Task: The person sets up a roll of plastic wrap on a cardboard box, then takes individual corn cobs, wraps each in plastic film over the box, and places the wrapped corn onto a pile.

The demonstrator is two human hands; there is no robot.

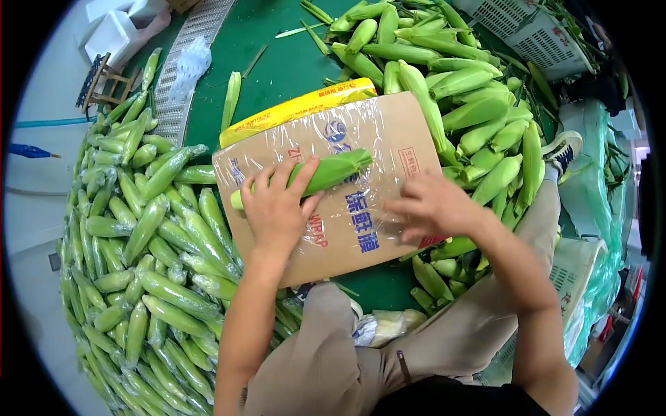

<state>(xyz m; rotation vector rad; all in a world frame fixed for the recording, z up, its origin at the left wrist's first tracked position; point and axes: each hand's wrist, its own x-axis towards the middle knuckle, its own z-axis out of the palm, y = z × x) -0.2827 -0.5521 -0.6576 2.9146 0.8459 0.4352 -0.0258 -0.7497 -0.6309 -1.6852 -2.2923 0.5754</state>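
At 10 o'clock stood a white box (111,36), its contents not discernible. At 8 to 9 o'clock lay a heap of film-wrapped corn (156,284). The left hand (276,211) was spread moderately open across one ear of corn (334,171), steadying it on the film-covered cardboard (371,253). That ear, just off centre towards 11 o'clock, was bright green and husked, with a paler stem end at 9 o'clock and a tapered tip. At 3 o'clock the right hand (433,206) was blurred, its fingers half curled; I could not tell whether they pinched film. Loose corn (479,107) lay towards 2 o'clock, near a perforated crate (538,41) with unclear contents.
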